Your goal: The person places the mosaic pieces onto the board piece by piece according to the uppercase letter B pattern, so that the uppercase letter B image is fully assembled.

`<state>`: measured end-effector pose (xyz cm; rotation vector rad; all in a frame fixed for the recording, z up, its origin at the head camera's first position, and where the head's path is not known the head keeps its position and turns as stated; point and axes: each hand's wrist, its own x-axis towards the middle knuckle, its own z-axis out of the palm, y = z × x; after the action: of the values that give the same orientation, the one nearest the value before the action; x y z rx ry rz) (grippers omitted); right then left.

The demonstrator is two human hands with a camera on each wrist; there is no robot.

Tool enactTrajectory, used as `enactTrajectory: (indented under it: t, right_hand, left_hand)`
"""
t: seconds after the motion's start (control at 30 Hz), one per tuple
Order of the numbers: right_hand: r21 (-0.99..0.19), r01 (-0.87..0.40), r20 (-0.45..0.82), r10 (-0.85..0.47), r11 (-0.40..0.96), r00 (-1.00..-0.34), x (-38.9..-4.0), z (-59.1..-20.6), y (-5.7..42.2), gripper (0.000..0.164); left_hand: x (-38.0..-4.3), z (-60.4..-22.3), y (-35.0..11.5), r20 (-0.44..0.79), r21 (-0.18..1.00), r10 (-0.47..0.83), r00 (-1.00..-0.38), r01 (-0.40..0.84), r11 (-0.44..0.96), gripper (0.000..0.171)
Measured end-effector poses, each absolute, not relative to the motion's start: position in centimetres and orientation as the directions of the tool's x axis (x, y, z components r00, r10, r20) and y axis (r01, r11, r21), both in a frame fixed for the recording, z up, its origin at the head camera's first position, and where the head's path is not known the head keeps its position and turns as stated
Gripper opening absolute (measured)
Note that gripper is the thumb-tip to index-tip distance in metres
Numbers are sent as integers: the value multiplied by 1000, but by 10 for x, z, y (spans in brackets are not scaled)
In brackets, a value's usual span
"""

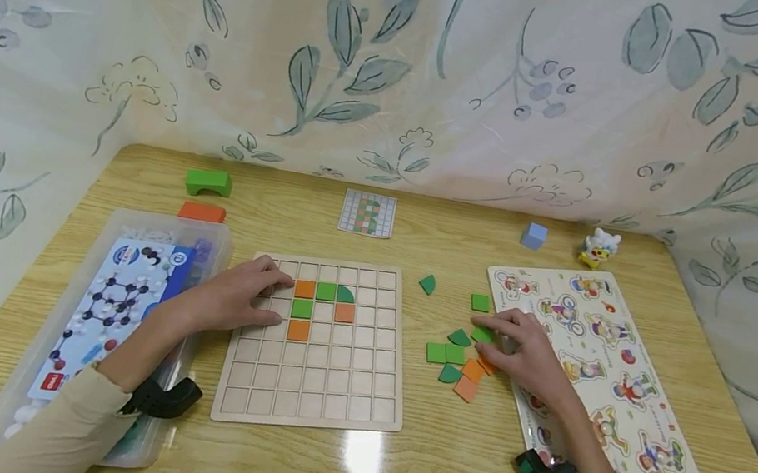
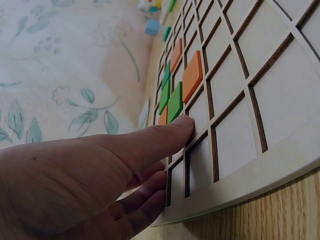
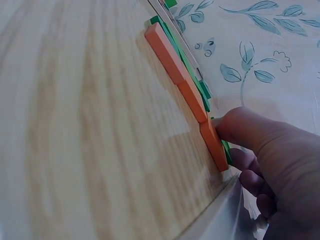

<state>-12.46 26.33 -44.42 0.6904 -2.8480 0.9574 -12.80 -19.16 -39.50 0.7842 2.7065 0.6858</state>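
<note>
The right hand [image 1: 529, 356] is hovering over a green square tile [image 1: 482, 334], right of the grid board [image 1: 319, 378]; its thumb and fingers are standing close together around the tile, and I cannot tell whether they are pinching it. Orange tiles [image 1: 473, 371], further green squares [image 1: 454, 355] and dark green rounded pieces [image 1: 450, 373] are lying in a loose cluster between that hand and the grid board. The left hand [image 1: 234, 297] is resting its thumb on the grid board's left part, spread and holding nothing. Six orange and green pieces are sitting in its upper cells. A pattern card [image 1: 368, 214] is lying behind the grid board; a plastic box [image 1: 220, 246] is standing left of it, and a picture puzzle [image 1: 632, 357] is lying farther right.
</note>
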Motion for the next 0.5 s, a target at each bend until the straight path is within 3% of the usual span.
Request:
enactTrajectory:
  t: [0.5]
  right_hand:
    - [-630,-300,109,-302,716,-947,-121,-438,262,34]
  left_hand:
    - [-128,-394,-192,-103,499,556,-825,441,746,49]
